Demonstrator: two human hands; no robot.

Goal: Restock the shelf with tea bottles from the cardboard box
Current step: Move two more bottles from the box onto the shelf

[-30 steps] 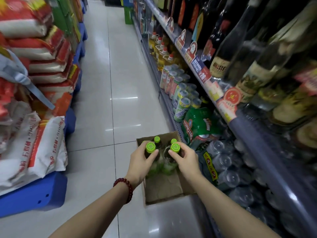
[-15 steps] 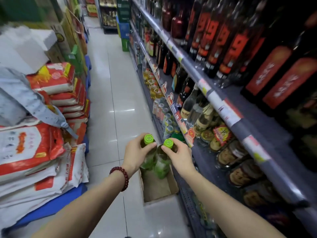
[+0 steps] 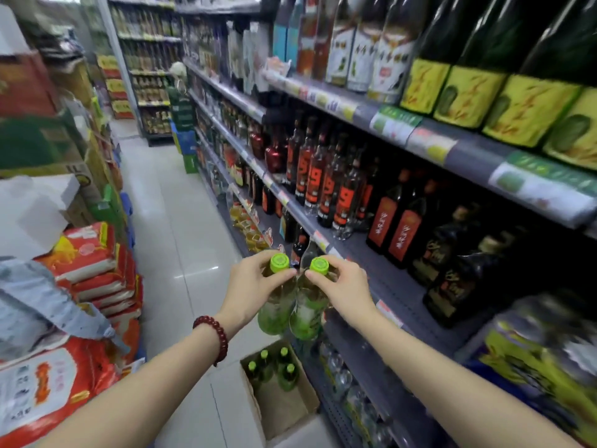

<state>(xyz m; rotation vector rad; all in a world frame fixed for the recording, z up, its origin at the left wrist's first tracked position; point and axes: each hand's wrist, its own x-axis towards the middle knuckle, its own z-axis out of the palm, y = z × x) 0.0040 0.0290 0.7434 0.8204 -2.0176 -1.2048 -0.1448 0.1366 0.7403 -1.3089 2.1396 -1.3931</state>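
Two tea bottles held up in the aisle beside the shelf.

The left hand (image 3: 255,287) grips one green-capped tea bottle (image 3: 277,305) by its neck, fingers curled round just under the cap; the right hand (image 3: 344,287) grips a second tea bottle (image 3: 307,313) the same way. The two bottles hang upright, touching side by side, above the open cardboard box (image 3: 287,405) on the floor, which holds four more green-capped bottles (image 3: 277,367). The shelf (image 3: 381,279) of dark liquor bottles (image 3: 329,185) stands just to the right. A red bead bracelet (image 3: 214,337) circles the left wrist, and stacked rice sacks (image 3: 87,266) line the left side.
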